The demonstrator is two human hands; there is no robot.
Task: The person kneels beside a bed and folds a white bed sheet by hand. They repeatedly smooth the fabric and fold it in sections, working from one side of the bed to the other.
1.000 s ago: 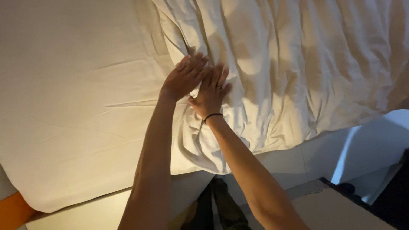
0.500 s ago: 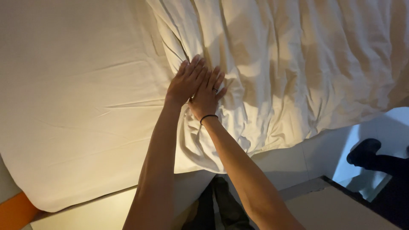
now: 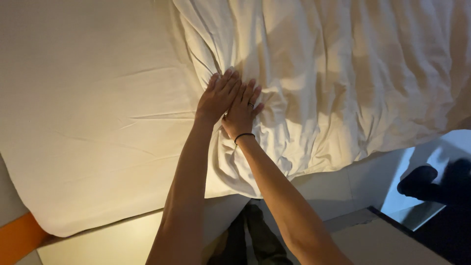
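Note:
Both my hands lie flat, side by side, on the edge of a crumpled white duvet that covers the right part of a bed. My left hand presses the duvet's left border, fingers together and pointing away from me. My right hand rests just beside it, partly under the left hand's edge, with a ring on one finger and a dark band on the wrist. Neither hand grips any cloth. The smooth white fitted sheet lies bare to the left of my hands.
The mattress corner hangs over an orange strip at the lower left. A dark shoe of another person stands on a pale floor patch at the right. My own legs show below the bed edge.
Both hands have slid slightly farther up along the duvet's edge. The dark shoe at the right has come further into view.

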